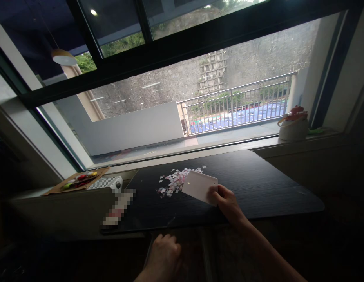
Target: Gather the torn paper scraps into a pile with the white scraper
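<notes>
My right hand [226, 203] grips a white flat scraper card [198, 187] by its right edge, holding it on the dark table [258, 180]. The card's left edge sits against a pile of small pink and white paper scraps [174, 182]. My left hand [164, 252] hangs below the table's near edge with fingers curled; whether it holds something I cannot tell.
A blurred flat object [117, 209] lies at the table's left end. Beyond it sit a white ribbed device [107, 183] and a cardboard sheet with coloured items [78, 181]. A white pot with a red top [293, 124] stands on the window sill.
</notes>
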The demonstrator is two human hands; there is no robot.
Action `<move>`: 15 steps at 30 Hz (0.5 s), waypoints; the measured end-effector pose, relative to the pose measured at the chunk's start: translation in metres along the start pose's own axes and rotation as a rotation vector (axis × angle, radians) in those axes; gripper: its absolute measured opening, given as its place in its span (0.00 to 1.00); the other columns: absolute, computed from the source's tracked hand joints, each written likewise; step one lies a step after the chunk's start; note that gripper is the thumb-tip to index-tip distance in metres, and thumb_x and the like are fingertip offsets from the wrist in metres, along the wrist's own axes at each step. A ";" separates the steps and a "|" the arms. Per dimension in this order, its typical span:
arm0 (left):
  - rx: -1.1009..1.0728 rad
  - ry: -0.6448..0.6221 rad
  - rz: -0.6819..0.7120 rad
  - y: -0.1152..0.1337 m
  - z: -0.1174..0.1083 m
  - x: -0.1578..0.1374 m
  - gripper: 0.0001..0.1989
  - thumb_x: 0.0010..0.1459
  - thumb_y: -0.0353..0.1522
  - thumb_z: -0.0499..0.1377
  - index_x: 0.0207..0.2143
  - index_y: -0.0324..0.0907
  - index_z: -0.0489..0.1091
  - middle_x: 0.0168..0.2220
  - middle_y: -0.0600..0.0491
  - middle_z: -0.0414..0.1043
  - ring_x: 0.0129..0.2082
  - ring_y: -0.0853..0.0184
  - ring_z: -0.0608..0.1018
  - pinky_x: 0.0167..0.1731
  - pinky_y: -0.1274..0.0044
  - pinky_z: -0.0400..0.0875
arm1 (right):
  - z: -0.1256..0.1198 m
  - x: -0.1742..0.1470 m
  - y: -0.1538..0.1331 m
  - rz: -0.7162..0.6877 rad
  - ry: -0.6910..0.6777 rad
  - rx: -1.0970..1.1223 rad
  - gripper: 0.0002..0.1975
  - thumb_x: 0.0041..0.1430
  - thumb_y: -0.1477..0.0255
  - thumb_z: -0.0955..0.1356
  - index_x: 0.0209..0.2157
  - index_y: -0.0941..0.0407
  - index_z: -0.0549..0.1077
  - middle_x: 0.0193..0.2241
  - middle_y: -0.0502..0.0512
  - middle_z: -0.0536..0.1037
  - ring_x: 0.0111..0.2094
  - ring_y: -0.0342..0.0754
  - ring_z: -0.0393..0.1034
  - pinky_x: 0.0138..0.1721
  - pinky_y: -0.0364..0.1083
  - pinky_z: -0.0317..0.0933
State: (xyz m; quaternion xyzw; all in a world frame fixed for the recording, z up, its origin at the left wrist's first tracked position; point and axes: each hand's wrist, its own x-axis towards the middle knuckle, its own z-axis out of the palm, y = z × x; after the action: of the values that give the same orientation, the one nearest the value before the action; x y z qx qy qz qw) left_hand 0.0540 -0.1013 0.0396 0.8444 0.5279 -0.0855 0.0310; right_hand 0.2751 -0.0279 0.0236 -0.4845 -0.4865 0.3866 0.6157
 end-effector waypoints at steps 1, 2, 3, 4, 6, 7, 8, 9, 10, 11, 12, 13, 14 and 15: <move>-0.022 0.048 0.017 -0.001 -0.002 -0.002 0.11 0.52 0.26 0.52 0.29 0.41 0.74 0.37 0.46 0.75 0.36 0.60 0.74 0.38 0.69 0.65 | 0.000 0.000 0.000 0.001 -0.002 0.000 0.17 0.50 0.57 0.67 0.27 0.59 0.74 0.23 0.52 0.74 0.26 0.47 0.67 0.27 0.44 0.61; -0.042 0.115 0.036 -0.002 -0.003 -0.003 0.12 0.53 0.26 0.51 0.32 0.42 0.74 0.39 0.47 0.74 0.37 0.61 0.73 0.38 0.69 0.65 | 0.000 0.000 0.000 0.004 -0.005 0.003 0.18 0.50 0.57 0.67 0.27 0.59 0.74 0.23 0.52 0.74 0.26 0.47 0.67 0.27 0.44 0.61; -0.055 0.193 0.052 -0.005 -0.005 -0.005 0.15 0.54 0.25 0.50 0.38 0.43 0.74 0.41 0.48 0.73 0.38 0.62 0.73 0.40 0.70 0.65 | -0.001 0.000 0.000 0.008 -0.007 0.006 0.18 0.50 0.57 0.67 0.28 0.59 0.74 0.23 0.52 0.74 0.26 0.48 0.67 0.27 0.44 0.61; -0.056 0.269 0.056 -0.009 -0.005 -0.006 0.18 0.54 0.25 0.50 0.44 0.44 0.71 0.42 0.48 0.72 0.40 0.62 0.72 0.41 0.69 0.64 | -0.001 0.000 0.000 0.013 -0.008 0.008 0.18 0.49 0.57 0.67 0.28 0.59 0.74 0.23 0.53 0.75 0.26 0.48 0.67 0.27 0.44 0.61; -0.024 0.370 0.016 -0.018 -0.003 -0.005 0.22 0.55 0.25 0.49 0.52 0.43 0.66 0.44 0.47 0.71 0.42 0.61 0.70 0.45 0.67 0.63 | -0.001 0.001 -0.001 0.019 -0.003 0.005 0.18 0.48 0.57 0.68 0.28 0.59 0.75 0.24 0.53 0.75 0.27 0.49 0.68 0.27 0.45 0.62; -0.003 0.385 -0.016 -0.022 -0.001 -0.004 0.23 0.55 0.26 0.48 0.53 0.42 0.65 0.44 0.46 0.71 0.43 0.60 0.70 0.46 0.66 0.62 | -0.001 0.001 -0.001 0.019 0.002 0.001 0.18 0.47 0.57 0.68 0.28 0.59 0.75 0.24 0.53 0.76 0.27 0.49 0.69 0.27 0.45 0.62; 0.009 0.381 -0.045 -0.025 0.001 -0.002 0.22 0.56 0.26 0.48 0.53 0.41 0.66 0.44 0.46 0.71 0.43 0.60 0.70 0.46 0.65 0.62 | -0.001 0.001 -0.001 0.020 0.007 -0.006 0.18 0.46 0.57 0.69 0.28 0.59 0.75 0.24 0.53 0.76 0.27 0.49 0.69 0.27 0.45 0.62; 0.010 0.371 -0.062 -0.027 0.003 0.000 0.22 0.56 0.26 0.48 0.52 0.41 0.67 0.44 0.46 0.71 0.42 0.60 0.70 0.46 0.65 0.62 | -0.002 0.001 -0.001 0.023 0.009 -0.010 0.18 0.46 0.58 0.69 0.28 0.59 0.76 0.23 0.53 0.76 0.27 0.49 0.69 0.27 0.45 0.62; -0.003 0.361 -0.070 -0.028 0.004 0.002 0.21 0.56 0.26 0.48 0.51 0.41 0.67 0.44 0.46 0.71 0.43 0.60 0.70 0.47 0.65 0.62 | -0.003 0.001 -0.001 0.026 0.008 -0.011 0.17 0.45 0.58 0.69 0.28 0.59 0.76 0.23 0.53 0.77 0.26 0.49 0.69 0.27 0.45 0.62; -0.029 0.353 -0.065 -0.029 0.005 0.003 0.21 0.56 0.26 0.48 0.51 0.42 0.68 0.44 0.46 0.71 0.43 0.60 0.70 0.47 0.65 0.62 | -0.004 0.001 0.000 0.030 0.008 -0.008 0.18 0.45 0.58 0.69 0.28 0.59 0.76 0.23 0.53 0.77 0.27 0.50 0.69 0.26 0.45 0.63; -0.067 0.351 -0.052 -0.030 0.004 0.005 0.21 0.56 0.27 0.49 0.51 0.42 0.68 0.44 0.46 0.71 0.43 0.60 0.71 0.48 0.65 0.62 | -0.005 0.001 0.001 0.036 0.011 0.001 0.18 0.45 0.58 0.69 0.29 0.59 0.76 0.24 0.53 0.77 0.27 0.50 0.70 0.27 0.45 0.63; -0.114 0.359 -0.039 -0.033 0.003 0.007 0.21 0.56 0.28 0.50 0.52 0.42 0.67 0.44 0.47 0.71 0.44 0.60 0.71 0.49 0.65 0.61 | -0.007 0.002 0.003 0.043 0.013 0.015 0.18 0.45 0.57 0.69 0.31 0.59 0.76 0.25 0.54 0.78 0.28 0.51 0.71 0.27 0.46 0.64; -0.164 0.381 -0.030 -0.036 0.001 0.009 0.21 0.55 0.28 0.50 0.52 0.42 0.67 0.44 0.47 0.71 0.44 0.61 0.72 0.49 0.65 0.62 | -0.008 0.003 0.006 0.049 0.012 0.030 0.19 0.45 0.57 0.69 0.32 0.59 0.76 0.26 0.55 0.79 0.29 0.52 0.71 0.29 0.46 0.65; -0.214 0.426 -0.031 -0.042 0.000 0.013 0.21 0.56 0.29 0.50 0.52 0.43 0.67 0.44 0.47 0.72 0.44 0.61 0.72 0.49 0.66 0.62 | -0.008 0.005 0.008 0.059 -0.004 0.044 0.20 0.46 0.56 0.70 0.33 0.59 0.76 0.28 0.56 0.79 0.30 0.53 0.72 0.30 0.47 0.66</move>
State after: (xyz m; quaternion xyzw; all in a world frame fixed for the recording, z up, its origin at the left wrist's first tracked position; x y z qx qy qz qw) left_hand 0.0221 -0.0711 0.0389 0.8271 0.5415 0.1506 0.0068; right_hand 0.2834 -0.0234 0.0165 -0.4843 -0.4648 0.4160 0.6135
